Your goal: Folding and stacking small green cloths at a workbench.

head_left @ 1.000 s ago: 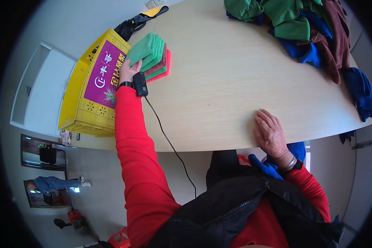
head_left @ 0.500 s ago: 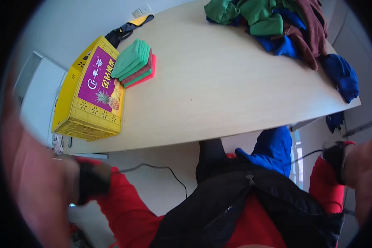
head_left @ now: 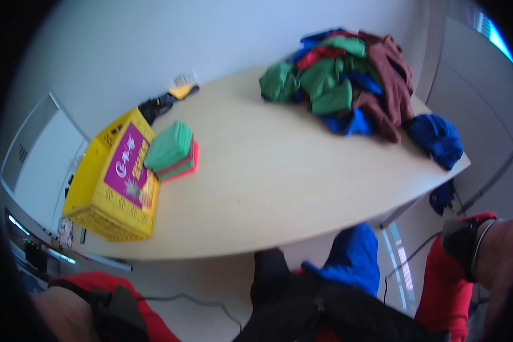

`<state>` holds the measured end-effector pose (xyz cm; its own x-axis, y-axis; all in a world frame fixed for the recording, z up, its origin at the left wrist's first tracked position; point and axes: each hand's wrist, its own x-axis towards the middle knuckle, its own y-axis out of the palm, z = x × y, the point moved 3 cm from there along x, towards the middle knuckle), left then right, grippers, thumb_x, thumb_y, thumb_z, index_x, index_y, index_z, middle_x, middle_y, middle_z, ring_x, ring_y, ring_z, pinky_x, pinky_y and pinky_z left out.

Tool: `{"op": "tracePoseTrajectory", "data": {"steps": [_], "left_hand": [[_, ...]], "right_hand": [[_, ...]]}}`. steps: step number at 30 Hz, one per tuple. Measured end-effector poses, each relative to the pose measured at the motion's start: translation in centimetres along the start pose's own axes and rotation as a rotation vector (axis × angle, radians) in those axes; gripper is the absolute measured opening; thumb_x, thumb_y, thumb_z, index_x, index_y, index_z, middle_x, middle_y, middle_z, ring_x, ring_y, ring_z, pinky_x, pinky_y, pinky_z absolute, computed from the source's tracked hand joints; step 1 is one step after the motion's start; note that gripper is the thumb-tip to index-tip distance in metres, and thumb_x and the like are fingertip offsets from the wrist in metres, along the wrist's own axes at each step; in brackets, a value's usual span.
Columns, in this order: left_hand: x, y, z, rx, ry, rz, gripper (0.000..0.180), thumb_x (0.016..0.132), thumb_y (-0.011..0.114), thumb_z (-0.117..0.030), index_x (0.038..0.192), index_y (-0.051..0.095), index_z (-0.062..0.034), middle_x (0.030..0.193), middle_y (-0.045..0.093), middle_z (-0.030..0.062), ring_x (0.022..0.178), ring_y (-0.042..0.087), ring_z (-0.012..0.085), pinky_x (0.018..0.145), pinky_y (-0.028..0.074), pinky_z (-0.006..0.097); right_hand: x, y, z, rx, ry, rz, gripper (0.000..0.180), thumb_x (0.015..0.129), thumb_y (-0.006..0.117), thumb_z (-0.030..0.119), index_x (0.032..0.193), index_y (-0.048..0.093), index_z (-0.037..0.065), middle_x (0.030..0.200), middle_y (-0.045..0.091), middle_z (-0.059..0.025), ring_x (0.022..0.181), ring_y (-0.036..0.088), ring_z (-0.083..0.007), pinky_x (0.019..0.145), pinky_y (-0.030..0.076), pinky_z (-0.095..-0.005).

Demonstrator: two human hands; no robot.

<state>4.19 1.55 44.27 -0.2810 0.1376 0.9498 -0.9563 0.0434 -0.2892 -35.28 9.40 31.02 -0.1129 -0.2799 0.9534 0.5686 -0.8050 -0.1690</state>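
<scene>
At the lower left edge my left hand (head_left: 64,312) shows only around the wrist, which wears a black device with a cable. My right hand (head_left: 504,248) is at the right edge, also cut off, with a similar black device on its wrist. The fingers of both hands are out of sight. A blue cloth (head_left: 353,259) lies over my right thigh, below the table's front edge. On the table, a neat stack of folded green, brown and red cloths (head_left: 171,149) leans close against a yellow plastic crate (head_left: 122,211) with a purple label.
A loose heap of green, blue, brown and red cloths (head_left: 330,85) covers the back right of the table (head_left: 239,182). One blue cloth (head_left: 437,138) sits at its right corner. Behind the crate lies a black and yellow strap-like item (head_left: 165,104). A white wall stands behind.
My view has tilted up, so the table sits lower and the whole cloth heap shows. My left hand has dropped toward the lower left edge. The stack and crate stay together.
</scene>
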Motion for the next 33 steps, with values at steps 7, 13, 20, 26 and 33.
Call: {"op": "tracePoseTrajectory", "data": {"steps": [7, 13, 20, 26, 33], "left_hand": [[3.9, -0.9, 0.4, 0.156, 0.326, -0.102, 0.044, 0.089, 0.066, -0.017, 0.119, 0.053, 0.0129, 0.114, 0.063, 0.0241, 0.104, 0.065, 0.0334, 0.094, 0.053, 0.04], [6.0, -1.7, 0.9, 0.284, 0.574, -0.193, 0.044, 0.09, 0.064, -0.018, 0.119, 0.053, 0.012, 0.114, 0.063, 0.0237, 0.105, 0.064, 0.0335, 0.095, 0.053, 0.041], [5.1, -2.1, 2.5, 0.37, 0.632, -0.242, 0.043, 0.091, 0.061, -0.02, 0.12, 0.054, 0.011, 0.115, 0.063, 0.0232, 0.105, 0.064, 0.0336, 0.096, 0.052, 0.042], [3.9, -2.7, 3.0, 0.451, 0.623, -0.251, 0.043, 0.093, 0.058, -0.022, 0.12, 0.054, 0.0101, 0.116, 0.063, 0.0228, 0.106, 0.064, 0.0337, 0.097, 0.051, 0.042], [0.3, -3.6, 2.9, 0.52, 0.479, -0.19, 0.042, 0.094, 0.056, -0.024, 0.121, 0.055, 0.0091, 0.116, 0.063, 0.0223, 0.107, 0.064, 0.0338, 0.098, 0.05, 0.043]], "right_hand": [[10.2, -1.3, -1.4, -0.071, -0.338, -0.205, 0.044, 0.097, 0.053, 0.02, 0.137, 0.052, -0.001, 0.141, 0.052, -0.0222, 0.134, 0.048, -0.0327, 0.114, 0.034, -0.0446], [17.4, -3.3, -0.6, -0.137, -0.595, -0.374, 0.044, 0.097, 0.054, 0.019, 0.137, 0.051, 0.0, 0.141, 0.053, -0.0214, 0.134, 0.049, -0.032, 0.114, 0.035, -0.0441], [20.1, -4.0, -0.1, -0.204, -0.709, -0.414, 0.045, 0.097, 0.056, 0.019, 0.138, 0.051, 0.001, 0.141, 0.053, -0.0206, 0.133, 0.049, -0.0313, 0.114, 0.035, -0.0436], [21.4, -3.9, 0.3, -0.232, -0.761, -0.413, 0.045, 0.097, 0.057, 0.018, 0.138, 0.051, 0.002, 0.14, 0.054, -0.0198, 0.133, 0.05, -0.0306, 0.114, 0.036, -0.0432], [19.8, -2.0, -0.2, -0.229, -0.712, -0.314, 0.045, 0.096, 0.058, 0.017, 0.138, 0.051, 0.003, 0.14, 0.054, -0.019, 0.132, 0.05, -0.0299, 0.114, 0.036, -0.0427]]}}
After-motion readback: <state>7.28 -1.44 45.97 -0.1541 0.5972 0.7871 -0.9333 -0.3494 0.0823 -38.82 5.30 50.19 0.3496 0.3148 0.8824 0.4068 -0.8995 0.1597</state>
